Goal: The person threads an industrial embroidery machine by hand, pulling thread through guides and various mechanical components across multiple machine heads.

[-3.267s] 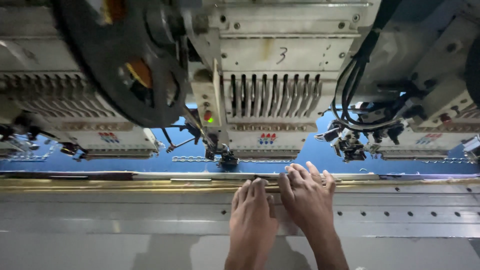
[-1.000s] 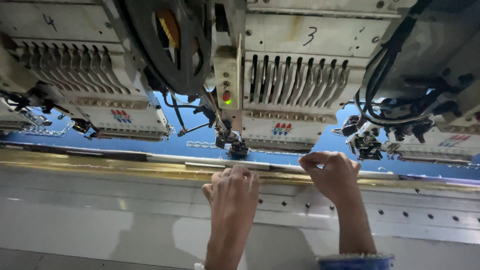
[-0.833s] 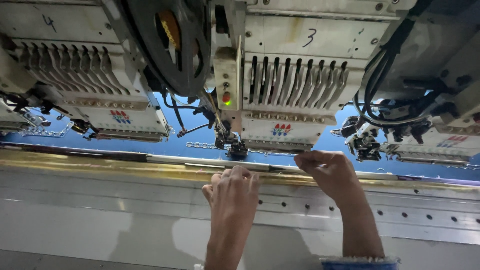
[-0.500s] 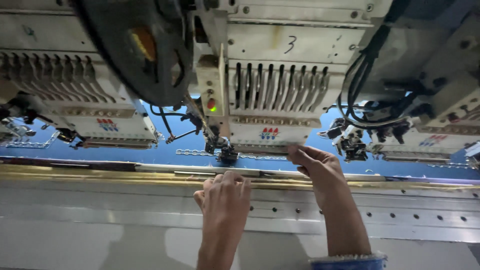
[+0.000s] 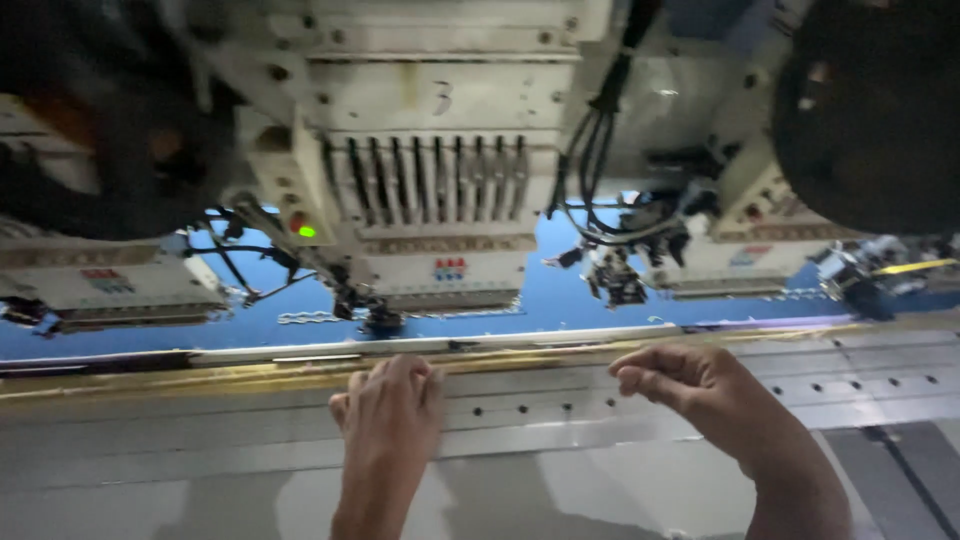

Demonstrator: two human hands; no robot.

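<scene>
A row of cream embroidery machine heads (image 5: 430, 190) hangs over a stretched blue fabric (image 5: 560, 290). Silver stitching (image 5: 305, 317) runs along the cloth under the needles. My left hand (image 5: 390, 420) rests on the grey metal table (image 5: 200, 470) just before the yellow frame rail (image 5: 200, 377), fingers curled and close together, holding nothing I can see. My right hand (image 5: 690, 385) hovers to the right near the same rail, fingers curled with thumb and fingertips pinched; whether a thread is between them I cannot tell.
A green lamp (image 5: 307, 231) glows on the middle head. Black cables (image 5: 600, 140) hang beside it. A dark round wheel (image 5: 880, 110) fills the top right, another dark shape the top left. Bolt holes dot the table's metal strip (image 5: 540, 408).
The view has swung right. My right hand has drawn back from the fabric edge toward the table and moved further from my left hand, which stays by the rail.
</scene>
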